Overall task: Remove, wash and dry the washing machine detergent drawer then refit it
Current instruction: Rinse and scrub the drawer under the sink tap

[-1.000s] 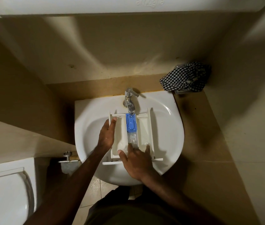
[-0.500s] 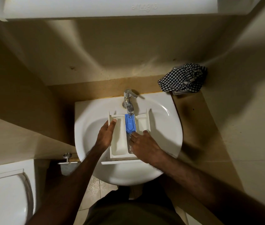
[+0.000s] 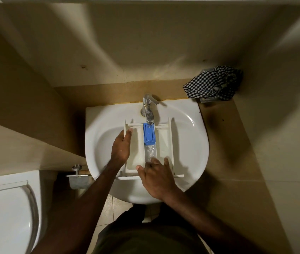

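Washing white plastic three-compartment detergent drawer (image 3: 164,142) in white ceramic basin (image 3: 191,143), under chrome tap (image 3: 148,109) at 12 o'clock | left hand (image 3: 121,146) clasps 9 o'clock wall; right hand (image 3: 156,177) spread flat, rubbing 6 o'clock end | light, stiff, probably slippery wet: hold side walls.

I'm looking down into a small home bathroom: a white ceramic basin (image 3: 187,125) with a chrome tap (image 3: 148,109), a toilet (image 3: 4,213) at its left, beige tiled walls, a checked cloth (image 3: 213,85) on the ledge.
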Demonstrator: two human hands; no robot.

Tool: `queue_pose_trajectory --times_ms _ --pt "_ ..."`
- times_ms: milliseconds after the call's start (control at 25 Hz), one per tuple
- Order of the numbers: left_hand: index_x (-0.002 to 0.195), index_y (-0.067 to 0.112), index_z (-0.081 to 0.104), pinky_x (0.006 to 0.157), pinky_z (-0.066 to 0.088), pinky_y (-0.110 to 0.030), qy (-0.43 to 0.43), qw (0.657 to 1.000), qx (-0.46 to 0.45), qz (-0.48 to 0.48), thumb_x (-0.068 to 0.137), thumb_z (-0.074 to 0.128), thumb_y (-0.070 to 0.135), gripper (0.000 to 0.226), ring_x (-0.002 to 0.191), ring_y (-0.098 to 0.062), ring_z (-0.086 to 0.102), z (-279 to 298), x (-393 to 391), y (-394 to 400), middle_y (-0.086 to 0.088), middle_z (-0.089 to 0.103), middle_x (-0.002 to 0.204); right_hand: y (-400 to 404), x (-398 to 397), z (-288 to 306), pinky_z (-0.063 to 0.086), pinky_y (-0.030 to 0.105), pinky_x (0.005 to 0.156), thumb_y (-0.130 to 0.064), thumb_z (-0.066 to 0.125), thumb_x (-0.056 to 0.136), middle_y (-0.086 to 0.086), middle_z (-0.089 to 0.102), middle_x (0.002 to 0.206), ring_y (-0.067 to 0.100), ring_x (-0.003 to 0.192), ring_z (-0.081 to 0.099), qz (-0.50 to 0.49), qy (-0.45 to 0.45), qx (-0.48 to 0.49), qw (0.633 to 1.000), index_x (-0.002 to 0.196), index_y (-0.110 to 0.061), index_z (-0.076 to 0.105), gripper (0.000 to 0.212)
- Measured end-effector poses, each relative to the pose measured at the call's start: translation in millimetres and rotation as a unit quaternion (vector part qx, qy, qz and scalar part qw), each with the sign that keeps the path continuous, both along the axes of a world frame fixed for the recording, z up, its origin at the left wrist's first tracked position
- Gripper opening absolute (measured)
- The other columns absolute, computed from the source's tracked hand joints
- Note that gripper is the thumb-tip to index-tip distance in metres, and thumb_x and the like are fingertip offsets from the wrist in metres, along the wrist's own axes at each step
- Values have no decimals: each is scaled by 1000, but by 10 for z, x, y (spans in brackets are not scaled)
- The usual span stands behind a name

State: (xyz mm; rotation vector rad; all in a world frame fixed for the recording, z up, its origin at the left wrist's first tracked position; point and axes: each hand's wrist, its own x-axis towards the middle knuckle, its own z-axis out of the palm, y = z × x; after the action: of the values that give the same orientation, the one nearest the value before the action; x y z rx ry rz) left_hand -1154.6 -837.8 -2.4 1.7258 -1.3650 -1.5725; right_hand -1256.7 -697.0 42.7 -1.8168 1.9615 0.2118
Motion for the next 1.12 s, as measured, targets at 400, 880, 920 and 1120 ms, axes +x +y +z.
queue_pose_trajectory --times_ms 400,880,920,1120 --pt "128 24 65 94 57 -48 -21 1000 1 -4 97 38 66 59 100 -25 71 24 0 25 -5 75 114 -569 366 126 34 52 118 -31 46 104 13 37 159 32 144 40 -340 -157 16 927 156 -7 31 60" --pt "116 15 70 84 55 -45 -38 999 -21 16 104 40 56 52 95 -38 68 -7 -22 13 -18 74 105 -97 205 201 2 65 123 -56 24 108 18 67 134 31 130 59 -145 -36 59 987 136 -5 55 66" --pt "116 15 70 81 53 -41 -37 999 -20 13 104 40 55 52 95 -37 69 -6 -18 4 -15 75 104 -92 170 216 -2 65 123 -58 22 108 18 67 135 29 133 57 -118 -21 50 992 133 -5 59 70" --pt "126 16 66 84 55 -33 -20 1000 -8 3 107 41 46 44 91 -19 67 41 -11 -9 -2 71 109 -294 -245 253 -16 61 124 -55 16 108 11 38 165 21 159 15 92 31 24 995 149 -14 54 69"
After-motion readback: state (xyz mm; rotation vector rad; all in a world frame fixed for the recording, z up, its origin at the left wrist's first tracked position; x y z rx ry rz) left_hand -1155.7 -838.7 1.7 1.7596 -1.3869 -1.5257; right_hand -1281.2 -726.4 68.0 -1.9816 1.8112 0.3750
